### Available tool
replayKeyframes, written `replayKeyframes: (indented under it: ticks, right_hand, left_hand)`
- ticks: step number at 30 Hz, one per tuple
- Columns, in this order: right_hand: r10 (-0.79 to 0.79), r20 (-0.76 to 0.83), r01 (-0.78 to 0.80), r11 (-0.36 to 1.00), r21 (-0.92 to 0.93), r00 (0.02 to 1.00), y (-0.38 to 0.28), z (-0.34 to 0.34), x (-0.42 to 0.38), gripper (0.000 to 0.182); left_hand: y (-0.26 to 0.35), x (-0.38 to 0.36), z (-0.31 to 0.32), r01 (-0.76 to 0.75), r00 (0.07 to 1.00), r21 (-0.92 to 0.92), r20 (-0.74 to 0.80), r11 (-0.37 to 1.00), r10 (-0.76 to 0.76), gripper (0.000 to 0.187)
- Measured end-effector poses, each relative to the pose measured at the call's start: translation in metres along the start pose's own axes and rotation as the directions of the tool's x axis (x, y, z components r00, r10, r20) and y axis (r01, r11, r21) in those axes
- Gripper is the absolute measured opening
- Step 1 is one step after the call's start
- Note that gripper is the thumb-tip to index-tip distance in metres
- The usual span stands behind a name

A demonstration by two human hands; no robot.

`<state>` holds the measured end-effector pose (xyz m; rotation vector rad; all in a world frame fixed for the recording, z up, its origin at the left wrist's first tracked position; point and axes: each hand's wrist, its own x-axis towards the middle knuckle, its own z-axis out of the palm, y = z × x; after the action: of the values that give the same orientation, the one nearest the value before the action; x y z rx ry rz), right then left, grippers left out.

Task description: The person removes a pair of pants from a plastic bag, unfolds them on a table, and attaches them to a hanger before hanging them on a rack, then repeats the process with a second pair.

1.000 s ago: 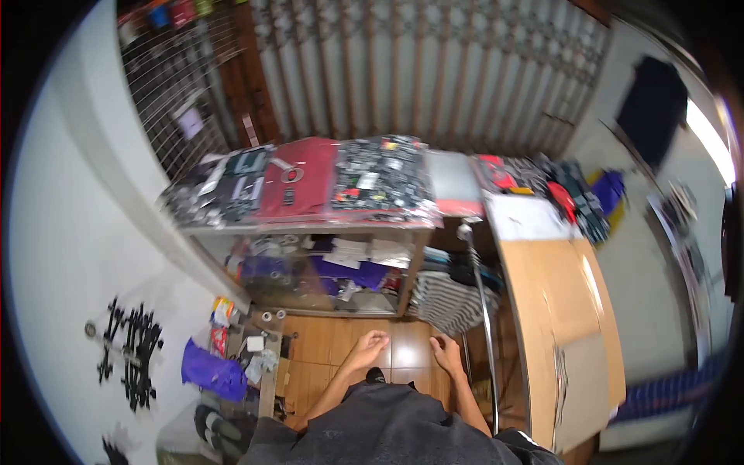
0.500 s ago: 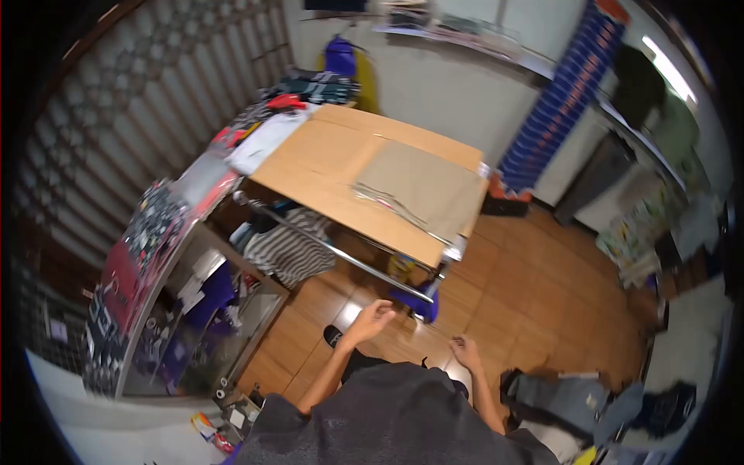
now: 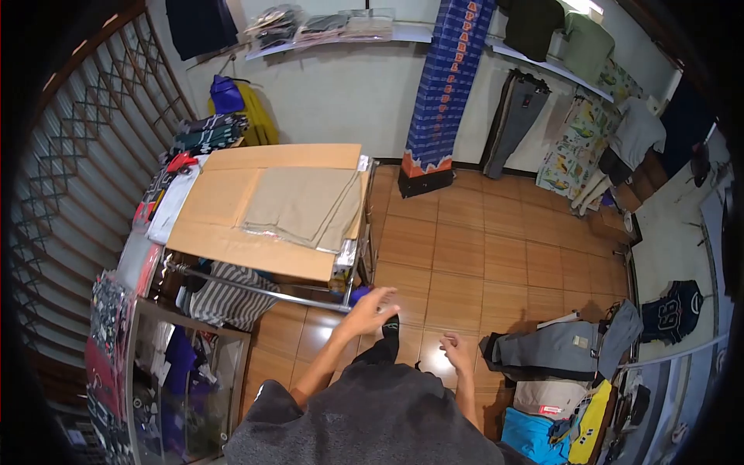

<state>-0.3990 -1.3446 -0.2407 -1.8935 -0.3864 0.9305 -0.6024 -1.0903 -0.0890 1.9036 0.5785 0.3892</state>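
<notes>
My left hand (image 3: 370, 311) hangs in the air over the tiled floor, its fingers stretched and the thumb apart, holding nothing. It is nearest to the front corner of a cardboard-topped table (image 3: 209, 246). On that cardboard lie folded beige trousers (image 3: 302, 203), out of my hands' reach. My right hand (image 3: 456, 350) is held low at my side, empty, with its fingers loosely bent and apart. To its right is a pile of folded garments with grey trousers (image 3: 542, 350) on top.
A metal rail (image 3: 256, 291) with a striped shirt (image 3: 231, 298) runs along the table's near side. A glass display case (image 3: 133, 372) stands at left. A blue wrapped pillar (image 3: 443, 93) rises behind. Clothes stacked by the right wall include a turquoise garment (image 3: 535, 440).
My view has turned to the right, so the table sits further left and more of the right wall shows. One foot has come forward. Both hands remain empty.
</notes>
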Motion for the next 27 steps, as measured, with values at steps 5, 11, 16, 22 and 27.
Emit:
replayKeyframes:
  ticks: [5,11,16,22,27]
  right_hand:
    - [-0.059,0.125,0.058,0.998,0.007,0.99,-0.069,0.01,0.058,0.045]
    - [-0.238,0.238,0.281,0.945,-0.168,0.942,-0.17,0.017,0.166,0.044]
    - [-0.349,0.337,0.434,0.873,-0.221,0.874,-0.265,0.041,0.231,0.044]
    - [-0.437,0.484,0.543,0.834,-0.099,0.758,-0.36,0.11,0.279,0.037]
    - [-0.509,0.645,0.601,0.794,0.095,0.57,-0.407,0.194,0.322,0.032]
  left_hand:
    - [0.014,0.061,-0.049,0.02,0.924,-0.043,-0.38,0.999,-0.035,0.047]
    - [0.004,0.136,-0.092,0.072,0.806,0.155,-0.591,0.985,0.034,0.056]
    - [-0.027,0.17,-0.107,0.316,0.782,0.175,-0.604,0.932,-0.152,0.074]
    - [-0.027,0.179,-0.113,0.467,0.785,0.245,-0.557,0.85,-0.27,0.082]
    - [-0.021,0.179,-0.12,0.457,0.778,0.201,-0.562,0.866,-0.28,0.082]
